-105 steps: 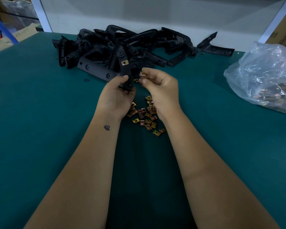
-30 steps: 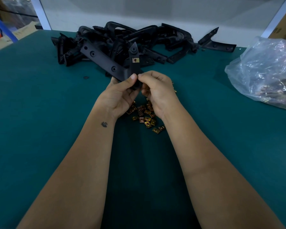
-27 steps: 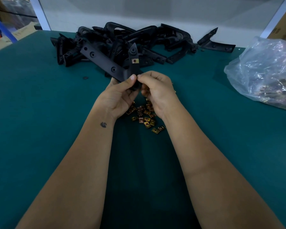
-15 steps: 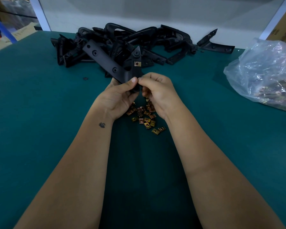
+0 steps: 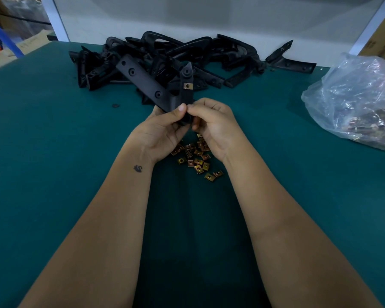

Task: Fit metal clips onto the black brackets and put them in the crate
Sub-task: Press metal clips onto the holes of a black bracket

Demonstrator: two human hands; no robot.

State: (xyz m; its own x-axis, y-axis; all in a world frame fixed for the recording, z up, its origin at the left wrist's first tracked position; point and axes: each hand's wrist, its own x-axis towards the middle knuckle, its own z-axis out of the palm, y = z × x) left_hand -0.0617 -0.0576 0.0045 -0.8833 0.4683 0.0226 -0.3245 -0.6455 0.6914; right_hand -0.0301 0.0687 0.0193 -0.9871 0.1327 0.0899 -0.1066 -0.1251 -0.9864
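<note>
Black V-shaped bracket (image 5: 152,86) is held up above the green table (image 5: 53,174), in front of the heap of black brackets (image 5: 176,56) at the far edge. One arm of it slants up to the left and shows round holes; the other rises almost upright and carries a fitted metal clip (image 5: 187,86) partway up.

At the corner where the two arms meet, both hands take hold. On the left hand (image 5: 162,132) the thumb lies across the front of the corner with the fingers curled behind it. On the right hand (image 5: 213,125) the thumb and forefinger are pinched together at that same corner, tip to tip with the left thumb. Whether a second clip sits between those fingertips cannot be told.

Under the hands, loose brass-coloured clips (image 5: 198,158) lie scattered on the table surface between the wrists.

To the right, a clear plastic bag (image 5: 353,90) slumps on the table, crumpled, with a mass of the same kind of clips showing through its lower part. A single bracket (image 5: 289,61) lies apart from the heap, between it and the bag. Cardboard boxes (image 5: 16,16) stand beyond the table's far left corner.
</note>
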